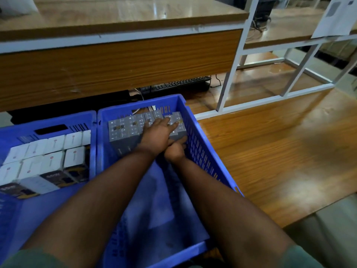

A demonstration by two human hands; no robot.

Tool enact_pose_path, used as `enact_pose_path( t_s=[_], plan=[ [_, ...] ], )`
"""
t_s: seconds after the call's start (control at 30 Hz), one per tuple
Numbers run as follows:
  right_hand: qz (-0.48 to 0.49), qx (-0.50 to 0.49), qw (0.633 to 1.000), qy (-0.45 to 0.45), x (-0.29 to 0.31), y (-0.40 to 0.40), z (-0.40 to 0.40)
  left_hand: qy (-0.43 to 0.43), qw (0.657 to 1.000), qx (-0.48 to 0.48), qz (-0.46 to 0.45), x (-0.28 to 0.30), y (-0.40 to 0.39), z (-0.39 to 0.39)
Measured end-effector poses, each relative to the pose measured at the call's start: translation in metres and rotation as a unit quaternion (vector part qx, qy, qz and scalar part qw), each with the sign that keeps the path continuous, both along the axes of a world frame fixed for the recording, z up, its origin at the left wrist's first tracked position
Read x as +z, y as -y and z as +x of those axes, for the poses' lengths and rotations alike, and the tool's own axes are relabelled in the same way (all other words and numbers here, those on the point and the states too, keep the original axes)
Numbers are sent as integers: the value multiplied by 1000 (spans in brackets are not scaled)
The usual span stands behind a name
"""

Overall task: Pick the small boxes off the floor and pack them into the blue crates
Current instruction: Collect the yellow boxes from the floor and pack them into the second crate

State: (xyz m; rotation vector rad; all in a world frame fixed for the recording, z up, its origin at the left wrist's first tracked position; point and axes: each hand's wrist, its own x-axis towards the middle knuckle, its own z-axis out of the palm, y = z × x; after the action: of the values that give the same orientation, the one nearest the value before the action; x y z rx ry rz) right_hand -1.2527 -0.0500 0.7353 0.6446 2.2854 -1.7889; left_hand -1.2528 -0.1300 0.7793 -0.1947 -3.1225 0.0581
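Two blue crates stand side by side on the floor. The right crate (202, 149) holds a row of small grey boxes (123, 130) stacked against its far wall. My left hand (157, 135) lies flat on top of that row, fingers spread over the rightmost boxes. My right hand (174, 150) is just below it, fingers curled around the front of the rightmost grey box (178, 120) next to the crate's right wall. The left crate (48, 120) holds several white boxes (54, 151) and a few dark ones.
A wooden desk (116, 60) with a white metal frame (228, 82) overhangs the crates' far ends. A black keyboard (173, 85) lies under it. Wood-pattern floor (270, 147) stretches to the right of the crates.
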Motion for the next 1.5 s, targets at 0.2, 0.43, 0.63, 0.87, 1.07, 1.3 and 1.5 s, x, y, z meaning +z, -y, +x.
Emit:
enact_pose_path(
  t_s=[0.2, 0.43, 0.63, 0.87, 1.07, 1.3, 1.5],
  plan=[
    [66, 88, 993, -40, -23, 2, 14, -22, 999, 18, -30, -5, -1, -4],
    [19, 181, 983, 33, -15, 4, 4, -10, 999, 46, 5, -18, 3, -28],
    [62, 226, 972, 10, -26, 12, 0, 3, 1000, 26, 17, -22, 6, -37],
    [83, 188, 978, -46, -42, 11, 7, 30, 998, 43, 30, -22, -5, -41],
    [152, 135, 978, -45, -39, 13, 7, 38, 998, 30, 29, -15, -2, -31],
    [207, 194, 959, -4, -15, -7, 4, -36, 998, 25, 49, -7, 10, 3],
    [325, 256, 906, -88, 36, -33, 42, -145, 988, -16, 54, 18, 24, 53]
  ],
)
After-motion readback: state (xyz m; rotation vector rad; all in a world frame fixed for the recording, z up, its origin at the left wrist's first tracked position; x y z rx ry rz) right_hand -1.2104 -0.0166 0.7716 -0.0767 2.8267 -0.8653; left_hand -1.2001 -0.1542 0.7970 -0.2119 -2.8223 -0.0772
